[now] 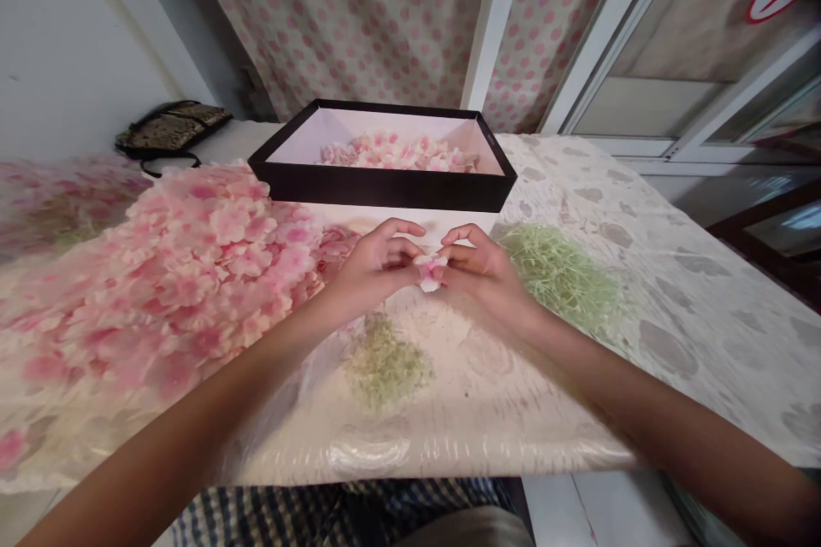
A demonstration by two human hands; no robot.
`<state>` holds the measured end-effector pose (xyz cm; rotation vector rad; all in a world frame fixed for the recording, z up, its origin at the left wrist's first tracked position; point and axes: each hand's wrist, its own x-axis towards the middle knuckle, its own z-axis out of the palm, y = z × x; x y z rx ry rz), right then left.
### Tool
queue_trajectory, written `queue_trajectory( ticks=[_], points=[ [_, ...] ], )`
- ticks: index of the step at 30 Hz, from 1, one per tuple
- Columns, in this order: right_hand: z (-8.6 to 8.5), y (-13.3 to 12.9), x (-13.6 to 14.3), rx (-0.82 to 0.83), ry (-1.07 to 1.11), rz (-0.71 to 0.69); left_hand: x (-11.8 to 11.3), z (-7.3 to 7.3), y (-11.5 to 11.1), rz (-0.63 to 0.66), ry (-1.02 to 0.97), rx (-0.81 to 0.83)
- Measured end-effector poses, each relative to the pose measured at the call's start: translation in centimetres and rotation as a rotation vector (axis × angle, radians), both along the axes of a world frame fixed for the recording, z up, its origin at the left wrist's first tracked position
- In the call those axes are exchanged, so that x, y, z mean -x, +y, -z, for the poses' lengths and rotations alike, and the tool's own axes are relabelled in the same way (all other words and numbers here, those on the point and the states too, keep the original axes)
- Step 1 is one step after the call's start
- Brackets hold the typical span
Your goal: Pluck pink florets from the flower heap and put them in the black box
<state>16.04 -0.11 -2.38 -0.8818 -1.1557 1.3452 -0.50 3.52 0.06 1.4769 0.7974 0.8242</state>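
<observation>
The small pink-and-white flower (430, 271) is held up above the table at the centre of the view, between the fingertips of both hands. The left hand (378, 258) comes in at nine o'clock, its thumb and fingers closed on the flower's near edge, with the forefinger arched clear above. The right hand (482, 263) meets it at three o'clock, fingers bent and likewise clamped on the flower; exactly which fingertips press it is too small to tell. At twelve o'clock, beyond the hands, stands a black box (391, 188) with a pale inside, and pink blossoms (401, 152) lie in it. A large heap of pink petals (211, 265) spreads across nine o'clock, reaching close to the left wrist. A pale green tangle of strands (568, 278) lies at three o'clock, just beside the right hand, and a smaller green tuft (388, 363) sits near seven o'clock on the patterned tablecloth (670, 273). A dark patterned bag (173, 130) rests at ten o'clock.
</observation>
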Motion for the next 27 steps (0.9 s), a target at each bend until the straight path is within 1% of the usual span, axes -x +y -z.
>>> queue_trajectory(
  ticks=[4, 10, 20, 27],
  points=[
    [-0.05, -0.05, 0.01, -0.016, -0.005, 0.018, -0.02, 0.02, -0.03, -0.002, -0.002, 0.005],
    [-0.18, -0.11, 0.12, -0.018, -0.010, 0.030, -0.04, 0.09, -0.04, -0.004, 0.011, -0.030],
    [0.02, -0.16, 0.09, -0.026, -0.062, 0.048, -0.08, -0.08, -0.10, -0.016, 0.022, -0.012],
    [-0.27, -0.34, 0.10, -0.083, -0.130, 0.106, -0.11, 0.10, -0.22, -0.040, 0.043, -0.131]
  ],
)
